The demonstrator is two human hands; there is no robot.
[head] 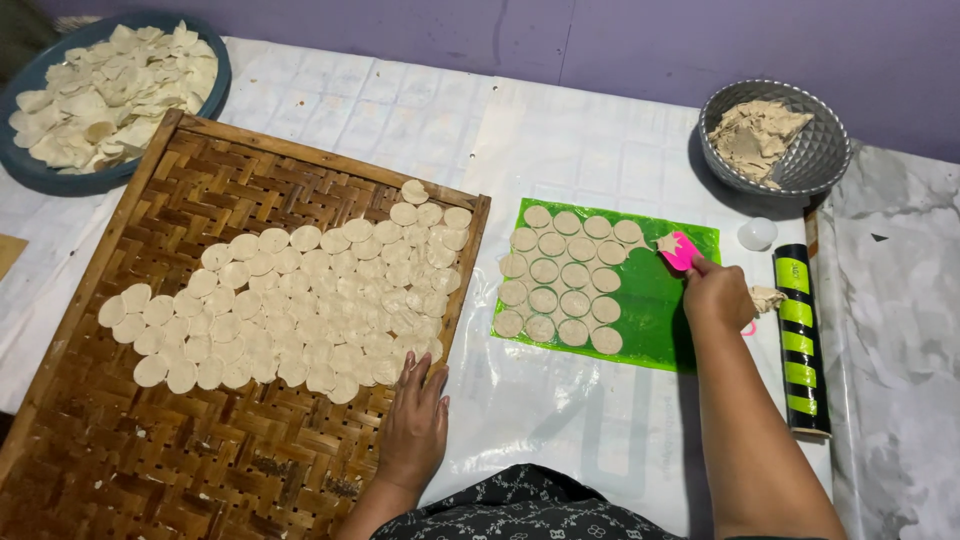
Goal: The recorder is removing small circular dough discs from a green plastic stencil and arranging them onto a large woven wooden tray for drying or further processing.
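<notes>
My left hand [415, 420] lies flat, fingers apart, on the near right edge of a woven bamboo tray [200, 450], just below the several thin round dough discs [300, 300] spread on it. My right hand [718, 296] holds a pink scraper [680, 250] at the right side of a green plastic sheet [660, 320]. A scrap of dough [665, 242] sits at the scraper's tip. Rows of cut dough discs [560, 285] lie on the green sheet, left of the scraper.
A blue basin [40, 175] of dried discs sits at the far left. A grey bowl [825, 150] with dough scraps stands at the far right, a white round lid [757, 233] near it. A black and green rolling pin [803, 340] lies right of my hand.
</notes>
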